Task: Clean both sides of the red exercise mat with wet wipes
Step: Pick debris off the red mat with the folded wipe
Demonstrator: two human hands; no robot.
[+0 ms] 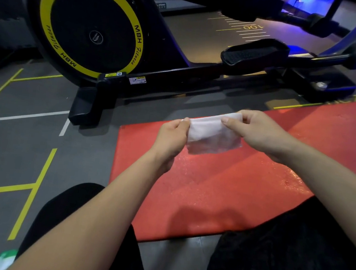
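The red exercise mat [221,195] lies flat on the grey gym floor [10,155], in front of the person's knees. Its long axis goes from the near left corner toward the far right, where it leaves the picture. The near short end is at the left. A part of its surface, below the hands and to the right, shines as if wet.

Both hands are above the near left part of the mat and hold one white wet wipe [213,136] between them. The left hand [172,136] pinches the left top corner of the wipe with thumb and curled fingers. The right hand [259,133] pinches the right top edge with thumb and fingertips. The wipe is stretched from left to right, a little higher on the right side, and its lower part hangs down free over the mat, not touching it as far as I can tell.

Behind the mat, just beside its far edge, stands a black elliptical trainer [152,43] with a yellow ring on its flywheel cover and the words "MBH Fitness". One pedal [255,52] is above the mat's far side. The floor has yellow and white lines.

At the bottom left corner, beside the left forearm, a white and green package [4,259] shows in part; what is in it I cannot tell.
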